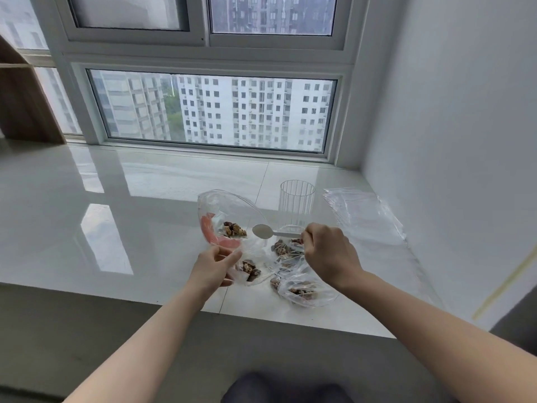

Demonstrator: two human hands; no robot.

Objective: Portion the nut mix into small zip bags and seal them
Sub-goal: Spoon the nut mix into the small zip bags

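While the left hand [216,264] pinches the big bag [229,216] open, the right hand's fingers [312,238] curl around the spoon [263,230]. Dip toward 9 o'clock, where the nut mix [234,229] sits. Scoop slowly.

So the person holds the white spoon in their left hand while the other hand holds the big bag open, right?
Not quite. The head view shows the white spoon in the right hand; it is the left hand that holds the big bag open.
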